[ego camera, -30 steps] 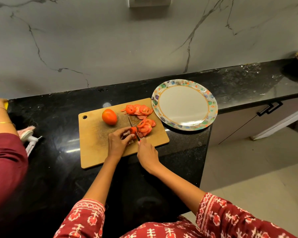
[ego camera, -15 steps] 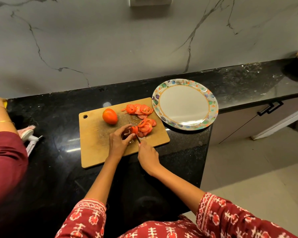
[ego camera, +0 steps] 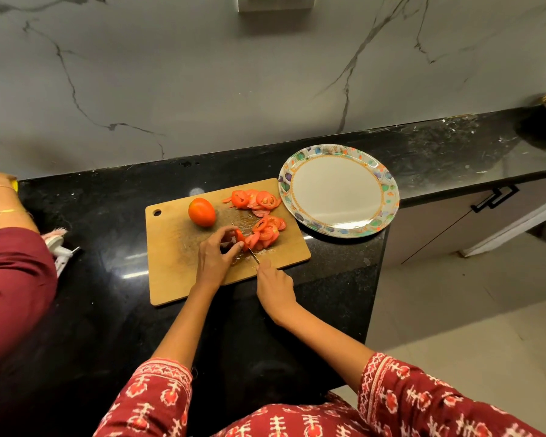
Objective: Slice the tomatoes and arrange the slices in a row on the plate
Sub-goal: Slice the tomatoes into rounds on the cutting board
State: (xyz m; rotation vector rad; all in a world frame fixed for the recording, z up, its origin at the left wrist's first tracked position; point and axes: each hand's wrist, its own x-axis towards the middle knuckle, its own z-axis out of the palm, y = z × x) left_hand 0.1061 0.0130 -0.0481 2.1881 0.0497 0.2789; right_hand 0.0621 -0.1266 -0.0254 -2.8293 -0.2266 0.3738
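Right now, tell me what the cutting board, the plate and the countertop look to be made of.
Cutting board: looks like wood or bamboo, a matt tan face with darker wet stains.
Plate: smooth, slightly glossy white centre with a printed coloured rim; melamine or ceramic, cannot tell which.
Countertop: polished black stone, likely granite, speckled and mirroring light.

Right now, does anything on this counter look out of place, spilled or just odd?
Two small things. The plate sits at the counter's corner, its rim right at the edge and perhaps slightly over it. The cutting board lies askew to the counter edge, with a dark wet juice patch near the tomato slices. Otherwise nothing stands out.
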